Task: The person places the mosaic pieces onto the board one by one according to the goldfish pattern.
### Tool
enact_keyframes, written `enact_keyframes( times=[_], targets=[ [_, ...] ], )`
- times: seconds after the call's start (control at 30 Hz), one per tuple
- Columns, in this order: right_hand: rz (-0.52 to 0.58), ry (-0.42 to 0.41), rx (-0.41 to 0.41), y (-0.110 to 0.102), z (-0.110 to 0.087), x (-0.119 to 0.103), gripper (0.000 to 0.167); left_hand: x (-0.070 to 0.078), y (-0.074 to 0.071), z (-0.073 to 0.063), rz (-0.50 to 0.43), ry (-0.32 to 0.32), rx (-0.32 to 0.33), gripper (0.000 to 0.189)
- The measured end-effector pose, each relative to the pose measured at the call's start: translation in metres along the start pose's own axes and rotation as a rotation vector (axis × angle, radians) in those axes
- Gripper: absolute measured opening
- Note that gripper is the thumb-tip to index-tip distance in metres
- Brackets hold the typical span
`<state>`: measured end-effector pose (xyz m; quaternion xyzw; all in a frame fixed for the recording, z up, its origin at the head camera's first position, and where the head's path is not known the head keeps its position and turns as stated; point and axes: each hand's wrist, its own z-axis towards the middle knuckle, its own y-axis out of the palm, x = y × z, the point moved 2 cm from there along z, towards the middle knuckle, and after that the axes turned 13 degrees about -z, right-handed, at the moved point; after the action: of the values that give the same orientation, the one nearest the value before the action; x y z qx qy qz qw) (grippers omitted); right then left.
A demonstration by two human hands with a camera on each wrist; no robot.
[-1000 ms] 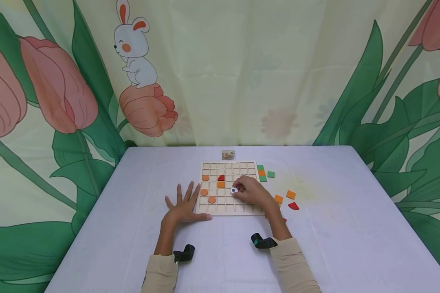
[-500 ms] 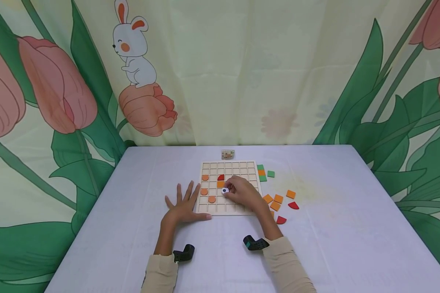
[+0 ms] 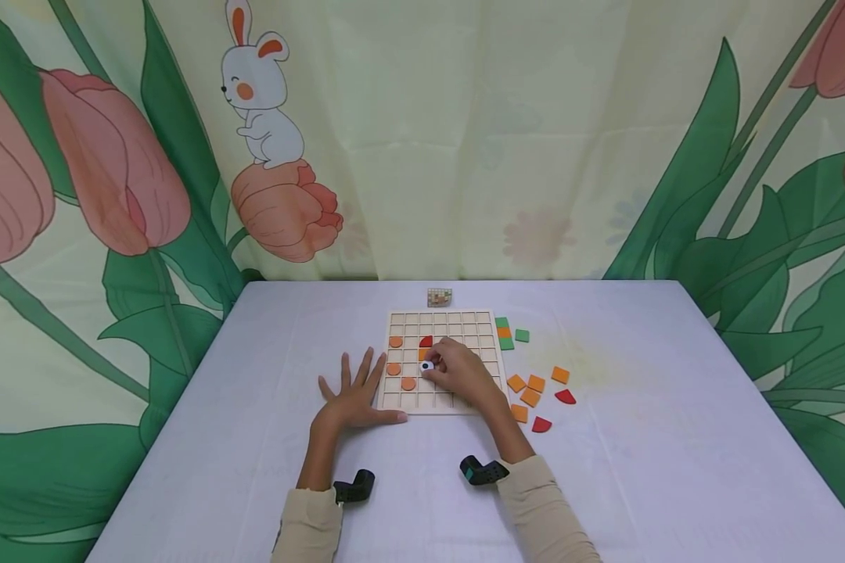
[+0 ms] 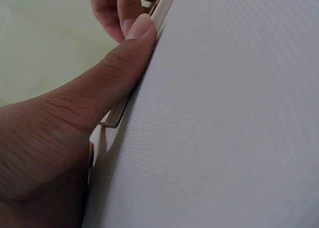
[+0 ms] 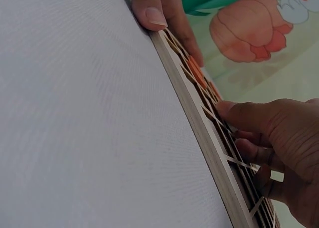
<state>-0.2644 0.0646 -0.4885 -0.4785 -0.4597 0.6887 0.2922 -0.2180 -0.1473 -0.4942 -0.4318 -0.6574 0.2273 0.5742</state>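
A pale wooden grid board (image 3: pixel 465 319) lies on the table. My left hand (image 3: pixel 353 404) has its fingers spread at the board's front left corner, its thumb (image 4: pixel 117 68) along the near edge. Over the middle of the grid, my right hand (image 3: pixel 459 373) pinches a round white eye-like piece with a black centre (image 3: pixel 426 366) between thumb and fingers. An orange square (image 3: pixel 422 354), partly hidden by these fingers, and a red quarter-circle (image 3: pixel 426 342) sit in cells just behind. Several orange discs (image 3: pixel 393 368) fill cells on the left side.
Right of the board lie loose orange squares (image 3: pixel 536 383), red quarter-circles (image 3: pixel 566 396) and a green square (image 3: pixel 522 335). Green and orange squares (image 3: pixel 504 333) line its right edge. A small patterned card or block (image 3: pixel 440 297) stands behind it.
My right hand has slid left across the board with the white piece, uncovering more orange squares and a red piece at the right. The left hand has stayed in place.
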Motion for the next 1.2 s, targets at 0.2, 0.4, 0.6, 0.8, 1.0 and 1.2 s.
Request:
enact_keyframes(
  times=[0.2,0.4,0.6,0.8,1.0,1.2],
  targets=[
    [-0.004,0.007,-0.008,0.0002,-0.0017,-0.0007,0.020,-0.0009,0.0016,0.0000,0.012,0.003,-0.003,0.117],
    [-0.009,0.002,-0.007,0.0011,-0.0023,-0.0006,0.021,-0.0026,0.0036,0.0010,0.018,-0.003,-0.005,0.117],
    [-0.002,-0.001,-0.005,0.0007,-0.0029,-0.0020,0.022,-0.0025,0.0040,0.0011,0.026,-0.014,-0.009,0.117],
    [-0.013,0.010,0.003,0.0017,-0.0023,-0.0016,0.021,-0.0005,0.0022,-0.0009,0.014,-0.009,-0.004,0.117],
    [-0.002,0.019,0.011,0.0021,-0.0013,-0.0007,0.021,0.0012,0.0000,-0.0014,0.001,-0.001,0.002,0.116],
    [0.006,0.018,0.008,0.0014,-0.0011,0.0005,0.021,-0.0003,0.0003,0.0007,0.008,-0.006,-0.001,0.117]
  ],
)
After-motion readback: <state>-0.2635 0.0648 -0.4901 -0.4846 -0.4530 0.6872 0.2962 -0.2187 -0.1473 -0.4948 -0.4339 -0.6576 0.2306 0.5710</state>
